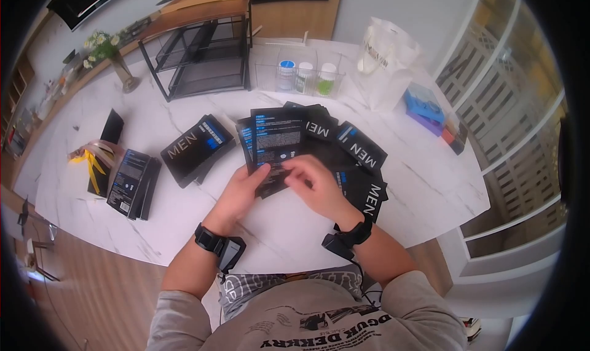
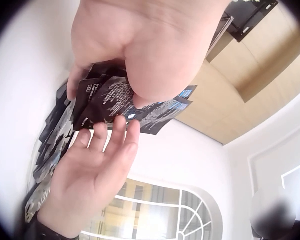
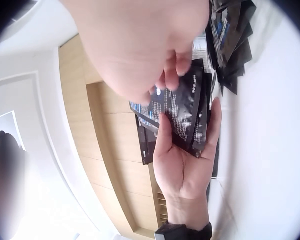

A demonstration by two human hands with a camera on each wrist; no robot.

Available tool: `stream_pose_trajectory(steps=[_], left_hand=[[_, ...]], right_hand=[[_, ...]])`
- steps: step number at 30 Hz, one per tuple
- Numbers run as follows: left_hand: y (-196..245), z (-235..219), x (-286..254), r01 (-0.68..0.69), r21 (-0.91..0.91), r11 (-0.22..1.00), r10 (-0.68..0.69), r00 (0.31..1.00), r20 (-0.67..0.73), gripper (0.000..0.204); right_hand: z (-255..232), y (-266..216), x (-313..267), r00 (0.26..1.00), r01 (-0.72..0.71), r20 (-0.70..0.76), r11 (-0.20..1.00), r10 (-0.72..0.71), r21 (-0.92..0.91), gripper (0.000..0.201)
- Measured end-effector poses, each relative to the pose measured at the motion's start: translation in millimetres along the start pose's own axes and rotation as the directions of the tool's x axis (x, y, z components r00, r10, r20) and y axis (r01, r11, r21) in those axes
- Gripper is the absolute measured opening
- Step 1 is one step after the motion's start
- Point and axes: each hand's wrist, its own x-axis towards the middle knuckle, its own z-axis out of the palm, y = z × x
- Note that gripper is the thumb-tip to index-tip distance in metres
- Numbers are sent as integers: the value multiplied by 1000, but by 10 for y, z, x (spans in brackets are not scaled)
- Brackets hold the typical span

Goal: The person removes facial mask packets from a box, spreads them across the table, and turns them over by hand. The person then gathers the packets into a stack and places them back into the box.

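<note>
Several flat black packets with printed backs (image 1: 276,130) are fanned in my left hand (image 1: 241,191), its thumb over their front. The same packets (image 2: 110,100) show beneath my left hand (image 2: 140,45) in the left wrist view. My right hand (image 1: 319,188) is at their right side, fingers bent, fingertips at the packets' face; whether it pinches one is unclear. In the right wrist view, the packets (image 3: 182,110) stand between the left thumb and fingers, with my right hand (image 3: 140,45) over them.
Spread black MEN packets (image 1: 362,151) lie at the right. A MEN stack (image 1: 196,148) and another packet stack (image 1: 130,182) are at the left. Behind stand a mesh rack (image 1: 206,74), a clear organizer with bottles (image 1: 305,77), a white bag (image 1: 387,62) and a flower vase (image 1: 125,74).
</note>
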Motion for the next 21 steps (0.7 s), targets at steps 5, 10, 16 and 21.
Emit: stream_pose_trajectory(steps=[5,10,16,21], left_hand=[[-21,-12,3,-40,159,987,44,999,-17,27],[3,9,-13,-30,220,975,36,999,-28,25],[77,59,-2,-174,162,971,194,974,-117,37],[71,204,-32,-410,446,796,491,868,-77,41]], right_hand=[[24,140,88,909,53,-416,990,6,131,57],[-30,27,38,948,-186,-165,897,270,400,31],[-73,29,44,942,-193,-145,845,301,499,26],[-78,62,72,936,-157,-205,860,287,485,33]])
